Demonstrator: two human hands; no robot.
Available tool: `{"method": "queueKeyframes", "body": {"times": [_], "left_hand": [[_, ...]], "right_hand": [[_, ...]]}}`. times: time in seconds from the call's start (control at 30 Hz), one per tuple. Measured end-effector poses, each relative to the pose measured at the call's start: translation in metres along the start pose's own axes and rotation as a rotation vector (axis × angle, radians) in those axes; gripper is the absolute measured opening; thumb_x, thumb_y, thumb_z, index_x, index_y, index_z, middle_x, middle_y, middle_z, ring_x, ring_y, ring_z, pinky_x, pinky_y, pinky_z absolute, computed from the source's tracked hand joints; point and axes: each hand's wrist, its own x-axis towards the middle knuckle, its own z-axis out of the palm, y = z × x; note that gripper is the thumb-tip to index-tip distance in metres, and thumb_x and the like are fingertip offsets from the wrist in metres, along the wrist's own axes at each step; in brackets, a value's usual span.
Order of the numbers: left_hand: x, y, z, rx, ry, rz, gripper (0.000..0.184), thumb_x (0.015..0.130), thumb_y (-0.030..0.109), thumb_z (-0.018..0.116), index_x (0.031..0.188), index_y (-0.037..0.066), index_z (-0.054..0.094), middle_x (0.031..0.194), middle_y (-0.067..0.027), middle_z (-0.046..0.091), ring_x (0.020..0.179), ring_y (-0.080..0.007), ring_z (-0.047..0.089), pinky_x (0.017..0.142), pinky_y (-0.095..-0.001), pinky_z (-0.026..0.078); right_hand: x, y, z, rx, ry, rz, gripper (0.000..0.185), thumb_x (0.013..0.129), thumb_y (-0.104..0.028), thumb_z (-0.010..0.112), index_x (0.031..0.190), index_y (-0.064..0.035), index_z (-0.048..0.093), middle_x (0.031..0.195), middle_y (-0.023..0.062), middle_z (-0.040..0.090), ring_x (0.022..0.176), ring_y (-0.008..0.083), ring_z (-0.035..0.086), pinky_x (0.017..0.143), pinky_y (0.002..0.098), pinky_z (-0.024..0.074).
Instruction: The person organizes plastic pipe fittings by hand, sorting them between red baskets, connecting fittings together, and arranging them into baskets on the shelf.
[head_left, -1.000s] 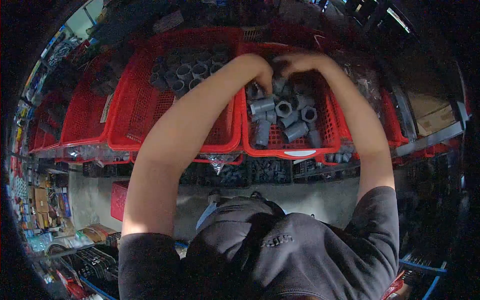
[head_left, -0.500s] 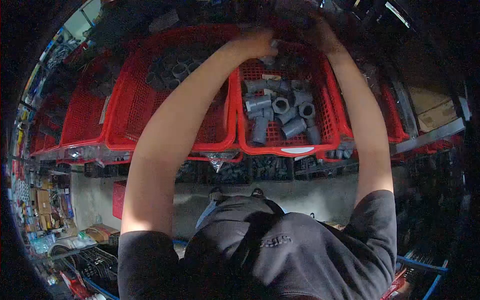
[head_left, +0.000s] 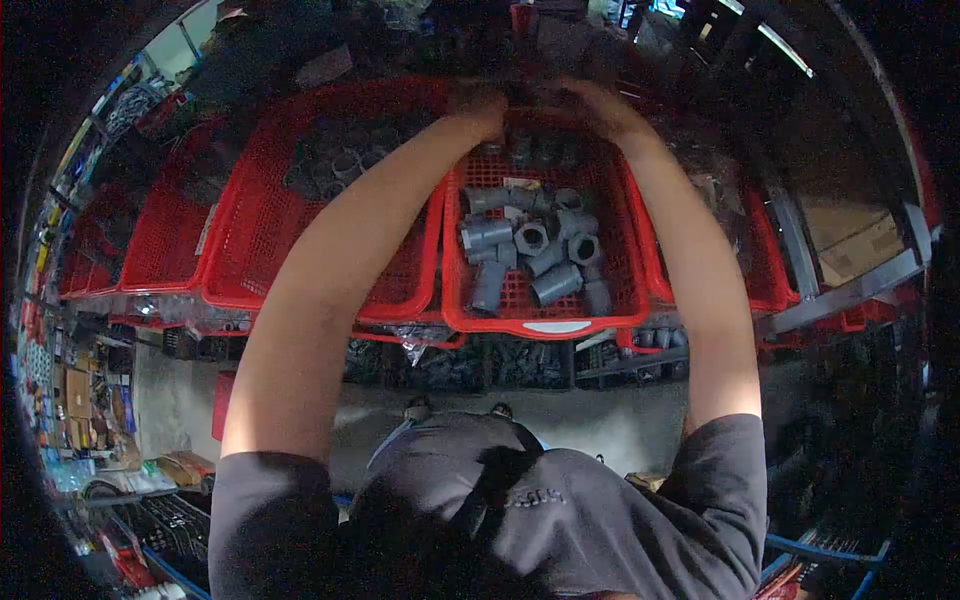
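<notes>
Both my arms stretch over a red plastic basket (head_left: 545,325) that holds several grey pipe fittings (head_left: 530,238). My left hand (head_left: 485,112) is at the far left corner of this basket, beside its rim. Toward the far right side is my right hand (head_left: 598,108), bent inward over the basket's back end. Deep shadow covers the fingers of both hands, so I cannot make out whether they grip the rim or anything else. More fittings lie in the dim back part of the basket, between and below the hands.
To the left, another red basket (head_left: 240,297) holds grey fittings (head_left: 347,163). Further red baskets (head_left: 160,285) continue along the row. A metal rail (head_left: 850,300) and a cardboard box (head_left: 850,245) are at the right. Dark bins of fittings (head_left: 515,360) sit below.
My right hand has come down and left to the basket's back end. My left hand has moved slightly left, toward the far corner. The whole view has shifted a little.
</notes>
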Motion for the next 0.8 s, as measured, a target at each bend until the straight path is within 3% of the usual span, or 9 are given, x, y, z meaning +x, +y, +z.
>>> {"method": "queueKeyframes", "body": {"times": [0.07,0.1,0.17,0.3,0.37,0.5,0.57,0.8], "left_hand": [[0.058,-0.031,0.062,-0.91,0.226,0.201,0.035,0.078,0.019,0.047,0.111,0.007,0.045,0.111,-0.0132,0.046,0.099,-0.028,0.045,0.085,-0.0363,0.037],[0.053,-0.025,0.061,-0.906,0.227,0.197,0.035,0.078,0.019,0.047,0.111,0.007,0.045,0.111,-0.0132,0.046,0.099,-0.028,0.045,0.085,-0.0363,0.037],[0.037,-0.003,0.056,-0.438,0.389,0.085,0.031,0.082,0.021,0.042,0.109,0.006,0.046,0.11,-0.0126,0.047,0.097,-0.027,0.045,0.084,-0.0364,0.036],[0.047,-0.01,0.061,-0.415,0.289,0.049,0.033,0.082,0.022,0.04,0.11,0.006,0.045,0.111,-0.0128,0.046,0.098,-0.0267,0.044,0.085,-0.0368,0.036],[0.05,-0.01,0.064,-0.406,0.225,0.032,0.034,0.083,0.023,0.039,0.111,0.006,0.045,0.111,-0.013,0.046,0.099,-0.0265,0.043,0.085,-0.0371,0.035],[0.027,0.0,0.045,-0.519,0.279,-0.038,0.034,0.083,0.024,0.038,0.112,0.007,0.043,0.113,-0.0133,0.045,0.101,-0.0259,0.042,0.086,-0.0369,0.035],[0.012,0.004,0.028,-0.337,0.175,-0.066,0.035,0.083,0.024,0.036,0.114,0.007,0.042,0.113,-0.0135,0.044,0.103,-0.0254,0.041,0.088,-0.0365,0.033],[-0.008,0.01,0.012,-0.156,0.259,0.003,0.035,0.084,0.022,0.033,0.113,0.007,0.042,0.114,-0.0142,0.043,0.102,-0.0278,0.043,0.087,-0.0369,0.035]], "right_hand": [[-0.006,-0.005,0.006,-0.283,-0.06,-0.093,0.027,0.081,-0.019,0.046,0.099,-0.0009,0.052,0.104,0.0097,0.051,0.097,0.0226,0.048,0.084,0.0339,0.0408],[0.0,0.0,-0.003,-0.28,-0.064,-0.095,0.027,0.081,-0.019,0.046,0.099,-0.0009,0.052,0.104,0.0097,0.051,0.097,0.0226,0.048,0.084,0.0339,0.0408],[0.014,0.011,-0.021,-0.243,-0.076,-0.068,0.025,0.08,-0.018,0.047,0.098,-0.0004,0.054,0.103,0.0098,0.051,0.095,0.0208,0.05,0.084,0.0334,0.0408],[0.001,-0.002,0.011,-0.402,-0.032,-0.053,0.028,0.078,-0.017,0.05,0.101,-0.0017,0.052,0.104,0.01,0.051,0.095,0.0194,0.049,0.085,0.0331,0.0403],[-0.023,-0.019,0.048,-0.502,0.192,-0.042,0.04,0.071,-0.021,0.059,0.105,-0.0033,0.049,0.103,0.0097,0.052,0.094,0.0198,0.05,0.083,0.0324,0.0395],[0.013,0.007,0.0,-0.863,0.058,-0.028,0.053,0.061,-0.023,0.066,0.107,-0.0039,0.047,0.102,0.0102,0.052,0.093,0.0213,0.049,0.081,0.0317,0.0388],[0.025,0.018,-0.011,-1.026,-0.075,-0.204,0.057,0.056,-0.022,0.067,0.106,-0.0031,0.048,0.103,0.0117,0.052,0.092,0.023,0.049,0.08,0.0313,0.038],[0.014,0.013,0.004,-1.147,-0.017,-0.312,0.055,0.056,-0.02,0.066,0.105,-0.003,0.049,0.103,0.0115,0.052,0.094,0.0226,0.048,0.083,0.0311,0.0368]]}}
